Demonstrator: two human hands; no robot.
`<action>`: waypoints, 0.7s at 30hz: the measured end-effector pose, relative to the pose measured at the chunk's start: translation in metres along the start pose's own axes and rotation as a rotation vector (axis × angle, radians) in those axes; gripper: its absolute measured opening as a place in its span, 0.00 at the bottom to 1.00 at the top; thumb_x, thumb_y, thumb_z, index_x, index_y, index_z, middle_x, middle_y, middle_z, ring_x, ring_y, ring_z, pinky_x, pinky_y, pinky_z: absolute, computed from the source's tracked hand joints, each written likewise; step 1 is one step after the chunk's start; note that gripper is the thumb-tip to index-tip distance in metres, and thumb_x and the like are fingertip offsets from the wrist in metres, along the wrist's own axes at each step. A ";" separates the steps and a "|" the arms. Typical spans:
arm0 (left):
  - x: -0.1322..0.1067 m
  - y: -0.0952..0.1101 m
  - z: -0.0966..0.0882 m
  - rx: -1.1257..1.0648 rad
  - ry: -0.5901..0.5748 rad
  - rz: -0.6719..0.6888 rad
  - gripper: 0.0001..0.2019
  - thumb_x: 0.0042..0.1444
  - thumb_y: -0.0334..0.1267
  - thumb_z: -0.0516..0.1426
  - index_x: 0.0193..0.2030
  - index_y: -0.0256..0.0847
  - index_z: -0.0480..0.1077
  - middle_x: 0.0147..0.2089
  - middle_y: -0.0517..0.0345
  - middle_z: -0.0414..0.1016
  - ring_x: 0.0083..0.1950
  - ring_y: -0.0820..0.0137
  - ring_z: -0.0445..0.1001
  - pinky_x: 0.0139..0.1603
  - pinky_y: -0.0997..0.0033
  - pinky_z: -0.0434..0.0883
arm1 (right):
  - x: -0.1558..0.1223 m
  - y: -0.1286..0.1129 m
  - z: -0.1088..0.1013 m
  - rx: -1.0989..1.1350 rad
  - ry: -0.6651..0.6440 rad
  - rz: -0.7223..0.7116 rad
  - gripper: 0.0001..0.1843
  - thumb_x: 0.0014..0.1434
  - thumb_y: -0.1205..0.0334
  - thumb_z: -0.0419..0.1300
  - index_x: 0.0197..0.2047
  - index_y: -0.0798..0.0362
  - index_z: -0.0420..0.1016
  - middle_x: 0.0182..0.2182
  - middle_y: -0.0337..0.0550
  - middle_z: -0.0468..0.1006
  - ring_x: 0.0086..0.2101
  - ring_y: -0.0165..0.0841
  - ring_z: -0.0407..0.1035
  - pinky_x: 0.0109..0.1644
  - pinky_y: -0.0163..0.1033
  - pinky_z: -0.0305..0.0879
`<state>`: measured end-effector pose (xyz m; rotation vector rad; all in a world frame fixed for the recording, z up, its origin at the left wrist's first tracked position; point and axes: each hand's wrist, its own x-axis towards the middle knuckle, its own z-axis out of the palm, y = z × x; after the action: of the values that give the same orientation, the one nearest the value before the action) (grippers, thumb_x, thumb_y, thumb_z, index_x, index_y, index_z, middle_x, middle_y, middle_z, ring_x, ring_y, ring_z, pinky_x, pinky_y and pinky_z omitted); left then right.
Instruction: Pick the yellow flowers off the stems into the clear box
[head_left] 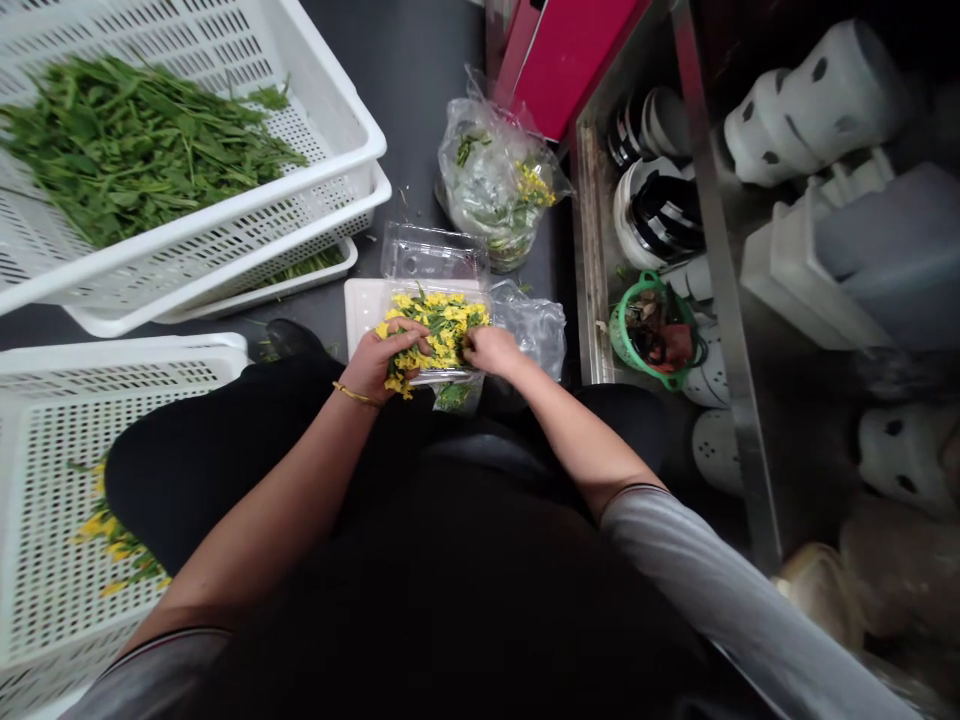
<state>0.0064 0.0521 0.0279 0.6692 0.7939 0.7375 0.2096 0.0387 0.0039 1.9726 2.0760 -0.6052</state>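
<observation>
Yellow flowers (442,325) with green stems fill a clear plastic clamshell box (431,377), whose transparent lid (435,252) stands folded back on the far side. My left hand (379,358), a yellow band at its wrist, is closed around a bunch of these flowers at the box's left end. Some blossoms hang below its fingers. At the right end, my right hand (493,350) has its fingers curled in against the flowers. Its fingertips are hidden, so what they pinch cannot be made out. A pale board or lid (361,310) lies under the box.
Stacked white crates (315,200) hold leafy greens (142,145) at upper left. Another white crate (45,480) at lower left holds yellow flowers. A plastic bag (491,190) of greens stands beyond the box. Metal shelving (720,250) with pots and a green basket (652,330) flanks the right.
</observation>
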 end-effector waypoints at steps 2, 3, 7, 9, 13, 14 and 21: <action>0.001 -0.002 0.000 0.050 0.011 -0.030 0.09 0.44 0.38 0.63 0.31 0.36 0.73 0.25 0.57 0.72 0.22 0.76 0.65 0.16 0.78 0.56 | -0.008 0.009 -0.010 0.159 0.104 0.040 0.09 0.53 0.64 0.55 0.36 0.56 0.74 0.36 0.48 0.78 0.38 0.36 0.71 0.39 0.36 0.64; 0.001 -0.003 0.000 0.087 0.013 -0.043 0.09 0.43 0.38 0.64 0.32 0.36 0.74 0.25 0.57 0.72 0.21 0.76 0.65 0.16 0.78 0.56 | -0.013 0.012 -0.015 0.275 0.139 0.043 0.08 0.53 0.63 0.55 0.34 0.56 0.74 0.33 0.46 0.78 0.35 0.34 0.71 0.37 0.35 0.64; 0.003 -0.016 0.003 0.298 -0.061 -0.039 0.11 0.40 0.34 0.66 0.33 0.35 0.76 0.24 0.55 0.74 0.23 0.75 0.68 0.22 0.76 0.63 | -0.038 0.005 -0.019 0.845 0.050 -0.013 0.11 0.53 0.56 0.57 0.29 0.56 0.70 0.19 0.37 0.71 0.21 0.27 0.66 0.26 0.32 0.62; 0.005 -0.023 0.006 0.409 -0.140 -0.020 0.10 0.37 0.32 0.67 0.29 0.35 0.76 0.24 0.56 0.74 0.26 0.73 0.69 0.26 0.75 0.65 | -0.047 -0.004 -0.013 1.012 0.020 -0.051 0.15 0.52 0.51 0.58 0.29 0.56 0.69 0.18 0.34 0.69 0.18 0.26 0.63 0.23 0.32 0.61; 0.006 -0.029 0.009 0.415 -0.129 0.055 0.08 0.35 0.33 0.67 0.24 0.36 0.73 0.21 0.59 0.72 0.25 0.73 0.68 0.27 0.73 0.67 | -0.052 -0.023 -0.008 0.921 0.258 -0.154 0.15 0.55 0.50 0.56 0.30 0.56 0.70 0.23 0.38 0.71 0.23 0.26 0.64 0.28 0.33 0.63; 0.005 -0.027 0.010 0.370 -0.116 0.057 0.08 0.36 0.33 0.67 0.24 0.36 0.73 0.21 0.59 0.72 0.24 0.73 0.68 0.27 0.73 0.67 | -0.053 -0.027 -0.012 0.834 0.350 -0.200 0.15 0.57 0.52 0.56 0.31 0.56 0.71 0.26 0.41 0.72 0.26 0.28 0.66 0.31 0.34 0.65; -0.014 -0.005 0.008 0.036 -0.212 -0.178 0.09 0.38 0.36 0.65 0.24 0.36 0.69 0.19 0.58 0.67 0.18 0.76 0.63 0.17 0.76 0.60 | -0.082 -0.034 -0.051 0.375 0.456 -0.523 0.14 0.62 0.57 0.51 0.43 0.53 0.75 0.39 0.48 0.72 0.40 0.32 0.68 0.42 0.38 0.64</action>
<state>0.0073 0.0362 0.0335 0.6871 0.6631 0.4823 0.1885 -0.0138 0.0900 1.8714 3.0002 -0.7315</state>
